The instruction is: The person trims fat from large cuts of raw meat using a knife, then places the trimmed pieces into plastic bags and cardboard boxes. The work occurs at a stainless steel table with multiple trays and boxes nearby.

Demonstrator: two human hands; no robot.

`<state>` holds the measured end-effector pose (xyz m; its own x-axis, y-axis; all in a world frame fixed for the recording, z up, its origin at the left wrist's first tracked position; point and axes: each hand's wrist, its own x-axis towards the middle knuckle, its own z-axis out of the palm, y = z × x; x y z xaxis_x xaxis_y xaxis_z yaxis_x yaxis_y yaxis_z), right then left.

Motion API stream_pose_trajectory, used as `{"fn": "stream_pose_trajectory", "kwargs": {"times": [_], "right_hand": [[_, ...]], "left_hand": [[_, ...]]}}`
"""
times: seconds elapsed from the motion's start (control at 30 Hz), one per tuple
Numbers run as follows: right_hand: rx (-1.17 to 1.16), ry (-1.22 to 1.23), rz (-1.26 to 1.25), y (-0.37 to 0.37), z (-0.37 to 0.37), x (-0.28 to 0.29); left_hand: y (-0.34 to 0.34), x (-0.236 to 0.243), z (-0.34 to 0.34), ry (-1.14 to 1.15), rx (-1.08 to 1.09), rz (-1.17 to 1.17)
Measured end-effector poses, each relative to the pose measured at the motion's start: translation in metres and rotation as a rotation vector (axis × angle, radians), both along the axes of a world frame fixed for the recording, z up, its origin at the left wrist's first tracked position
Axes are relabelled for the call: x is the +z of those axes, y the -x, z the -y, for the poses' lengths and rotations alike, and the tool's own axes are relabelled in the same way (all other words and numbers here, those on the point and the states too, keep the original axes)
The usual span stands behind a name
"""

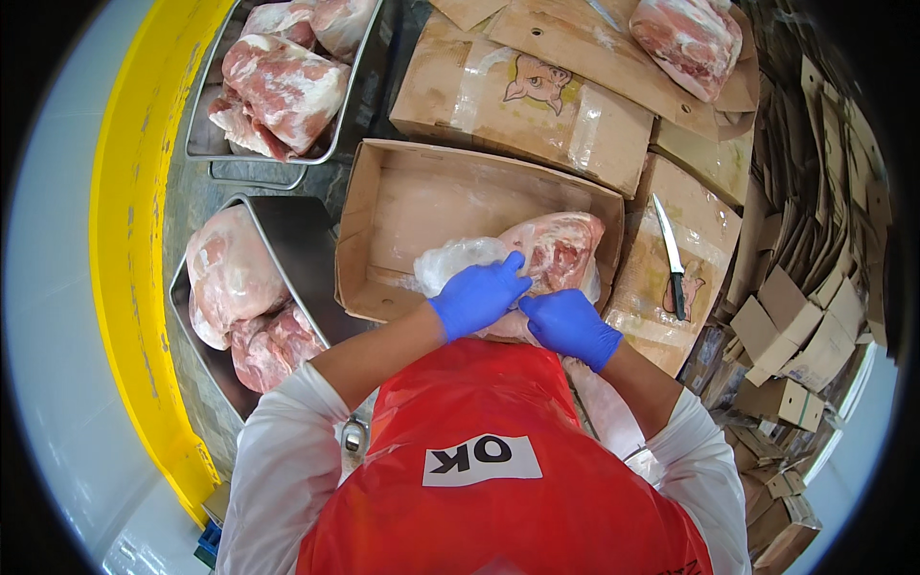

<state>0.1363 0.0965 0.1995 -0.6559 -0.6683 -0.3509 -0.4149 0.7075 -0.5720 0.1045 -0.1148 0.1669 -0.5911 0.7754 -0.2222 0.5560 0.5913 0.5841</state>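
A large piece of raw meat [561,240] lies at the right end of an open cardboard box [479,163], partly wrapped in clear plastic film [455,264]. My left hand [482,295], in a blue glove, is closed on the film at the meat's near left side. Close beside it, my right hand [575,329], gloved alike, is curled shut on the film at the meat's near edge. My fingertips hide the exact spot where the film is gripped.
Two metal bins, one far left [343,115] and one nearer [307,259], hold raw meat. A knife [669,244] lies on a closed carton [637,278] at right. Another meat piece [688,43] rests on cardboard at the back. Flattened cartons [800,316] pile up at far right.
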Motion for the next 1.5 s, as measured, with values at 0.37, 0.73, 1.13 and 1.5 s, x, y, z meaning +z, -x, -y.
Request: {"fn": "stream_pose_trajectory", "kwargs": {"times": [0.37, 0.73, 1.13, 1.5], "right_hand": [[-0.320, 0.100, -0.180, -0.003, 0.042, -0.064], [-0.368, 0.166, 0.183, -0.085, 0.024, -0.027], [-0.405, 0.315, 0.119, -0.058, 0.024, -0.032], [-0.260, 0.086, 0.322, -0.054, 0.002, -0.104]], "left_hand": [[-0.021, -0.052, 0.065, -0.039, 0.349, 0.053], [-0.109, -0.045, 0.062, -0.025, 0.267, 0.309], [-0.058, -0.010, 0.073, 0.052, 0.369, 0.128], [-0.071, -0.115, 0.106, 0.056, 0.866, 0.336]]}}
